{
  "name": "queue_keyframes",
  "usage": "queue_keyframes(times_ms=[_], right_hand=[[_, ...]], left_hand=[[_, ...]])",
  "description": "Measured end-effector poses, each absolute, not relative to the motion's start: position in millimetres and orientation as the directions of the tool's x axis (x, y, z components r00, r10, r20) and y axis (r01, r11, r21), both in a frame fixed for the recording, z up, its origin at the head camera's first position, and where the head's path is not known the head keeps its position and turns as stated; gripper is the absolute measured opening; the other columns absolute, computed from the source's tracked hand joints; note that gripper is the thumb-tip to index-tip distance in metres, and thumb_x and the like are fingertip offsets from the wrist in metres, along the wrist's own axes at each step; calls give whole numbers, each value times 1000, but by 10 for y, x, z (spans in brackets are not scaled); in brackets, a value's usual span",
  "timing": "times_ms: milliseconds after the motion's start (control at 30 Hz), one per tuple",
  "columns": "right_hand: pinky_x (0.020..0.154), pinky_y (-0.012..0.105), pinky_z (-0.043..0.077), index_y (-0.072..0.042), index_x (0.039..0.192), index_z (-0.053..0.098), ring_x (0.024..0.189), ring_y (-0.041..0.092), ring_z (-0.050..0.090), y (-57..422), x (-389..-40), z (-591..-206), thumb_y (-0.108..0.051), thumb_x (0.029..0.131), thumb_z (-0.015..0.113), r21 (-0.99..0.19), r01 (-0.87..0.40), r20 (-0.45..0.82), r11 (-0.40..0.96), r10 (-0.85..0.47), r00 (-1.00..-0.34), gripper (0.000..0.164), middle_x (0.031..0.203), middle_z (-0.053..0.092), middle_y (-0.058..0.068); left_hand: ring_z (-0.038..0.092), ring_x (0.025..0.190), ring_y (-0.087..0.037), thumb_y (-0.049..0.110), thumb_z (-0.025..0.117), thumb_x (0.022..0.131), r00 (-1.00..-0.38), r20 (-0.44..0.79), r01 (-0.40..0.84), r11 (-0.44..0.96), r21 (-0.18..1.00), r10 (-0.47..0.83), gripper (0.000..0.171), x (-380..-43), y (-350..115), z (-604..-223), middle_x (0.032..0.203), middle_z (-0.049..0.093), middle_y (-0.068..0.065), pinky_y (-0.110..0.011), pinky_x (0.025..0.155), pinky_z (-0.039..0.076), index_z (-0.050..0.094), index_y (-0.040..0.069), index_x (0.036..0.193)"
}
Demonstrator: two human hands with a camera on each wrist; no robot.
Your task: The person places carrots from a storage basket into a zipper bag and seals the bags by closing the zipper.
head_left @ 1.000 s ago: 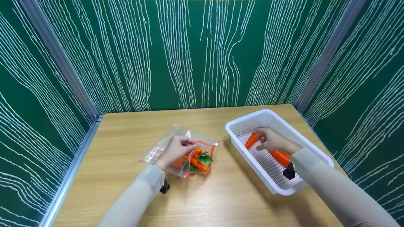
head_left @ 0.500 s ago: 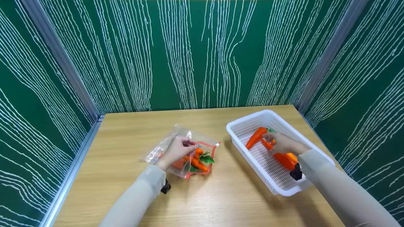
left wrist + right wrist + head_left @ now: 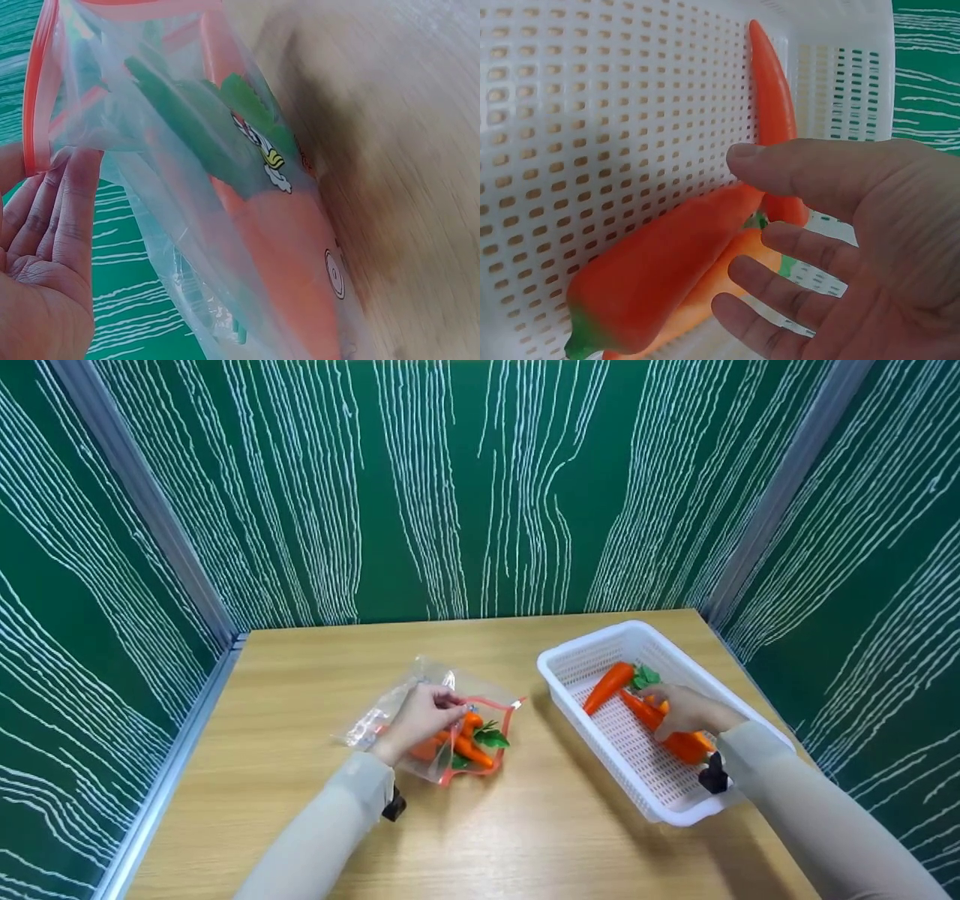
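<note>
My left hand (image 3: 420,718) pinches the red zip rim of a clear zip bag (image 3: 36,97) between thumb and fingers. Inside the bag lie orange carrots (image 3: 474,751) with green leaves (image 3: 491,736). My right hand (image 3: 688,709) reaches into a white basket, thumb and fingers spread apart. Below it lies a red pepper (image 3: 656,270) with a green stem, and beside that an orange pepper (image 3: 716,281), partly hidden by the red one and the fingers. At the basket's far end rests an orange-red carrot (image 3: 609,688) with green leaves (image 3: 645,676).
The white perforated basket (image 3: 592,751) stands slanted on the right of the wooden table (image 3: 480,840). Green panels with white wavy lines (image 3: 480,495) enclose the back and sides, with grey posts (image 3: 780,480) at the corners.
My right hand has drawn back from the far carrot toward the red and orange peppers, uncovering the carrot and its leaves. The left hand and bag stay put.
</note>
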State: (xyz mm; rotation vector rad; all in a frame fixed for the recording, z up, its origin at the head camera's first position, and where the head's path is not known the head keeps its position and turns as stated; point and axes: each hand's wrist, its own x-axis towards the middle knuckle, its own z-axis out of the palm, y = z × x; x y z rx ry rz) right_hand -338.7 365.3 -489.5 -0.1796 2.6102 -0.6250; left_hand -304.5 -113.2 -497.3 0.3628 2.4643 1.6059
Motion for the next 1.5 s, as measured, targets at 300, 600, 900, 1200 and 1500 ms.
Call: queue_keyframes(times_ms=[300,600,900,1200,1500], right_hand=[[113,77,45,-7,160,48,123,51,56,3717,-3412,-4954,-7,86,89,-433,-20,-421,901,-222,-879,85,149,52,38],[113,84,37,-17,168,41,122,46,55,3737,-3386,-4934,-12,86,91,-441,97,-512,892,-161,-844,96,152,50,32],[109,69,53,-10,169,36,114,42,61,3650,-3414,-4936,-10,86,90,-436,125,-589,891,-177,-788,99,149,50,28],[94,59,64,-11,154,49,107,41,64,3490,-3396,-4959,-1,87,85,-405,197,-686,893,-155,-711,77,135,52,26],[78,50,67,-15,141,57,97,38,67,3423,-3371,-4993,-7,85,89,-374,174,-697,911,-152,-701,65,118,59,20]], left_hand=[[69,84,-19,13,73,104,-948,6,124,353,927,318,13,-3040,-1129,-4997,102,77,-11,-40,89,66,81,8,113],[69,85,-18,13,74,104,-950,4,121,357,926,312,12,-3049,-1144,-5032,102,77,-7,-28,80,64,81,9,113],[69,86,-19,11,73,104,-949,17,136,361,923,315,20,-3045,-1136,-5022,104,76,-9,-31,81,65,78,0,119],[68,86,-18,11,74,103,-950,25,144,365,920,310,18,-3051,-1123,-5008,104,76,-10,-42,87,66,79,0,117],[68,82,-16,9,73,103,-948,45,165,369,915,314,14,-3056,-1126,-4992,99,78,-9,-38,83,66,80,2,112]])
